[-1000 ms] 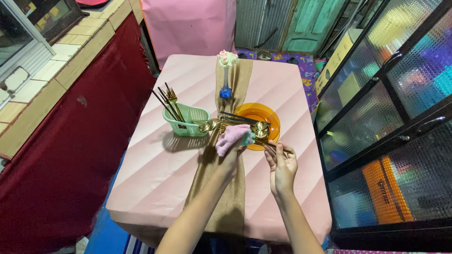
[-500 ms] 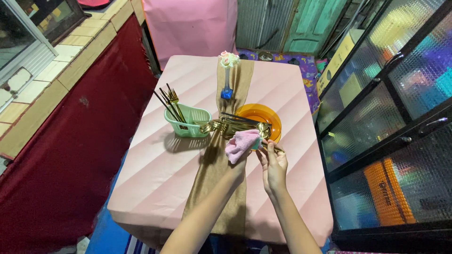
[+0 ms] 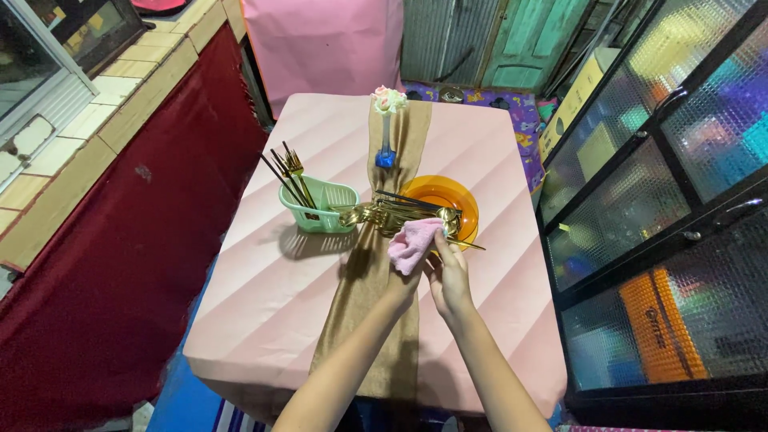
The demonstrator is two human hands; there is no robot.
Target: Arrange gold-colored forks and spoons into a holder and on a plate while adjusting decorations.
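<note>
Pink cloth covers a table (image 3: 280, 304) with a tan runner (image 3: 376, 320) down its middle. At nine o'clock stands a mint-green plastic caddy (image 3: 318, 206) holding gold forks. Centrally, the left hand (image 3: 406, 268) clutches a pink folded rag (image 3: 414, 242); the right hand (image 3: 450, 276) pinches gold cutlery (image 3: 464, 242) by the orange round plate (image 3: 444, 198) at three o'clock.

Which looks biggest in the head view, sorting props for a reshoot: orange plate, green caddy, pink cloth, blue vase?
1. Orange plate, partly covered by cutlery.
2. Green caddy, close behind the plate.
3. Pink cloth, bunched, so unsure.
4. Blue vase, slimmest, also farthest away.
</note>
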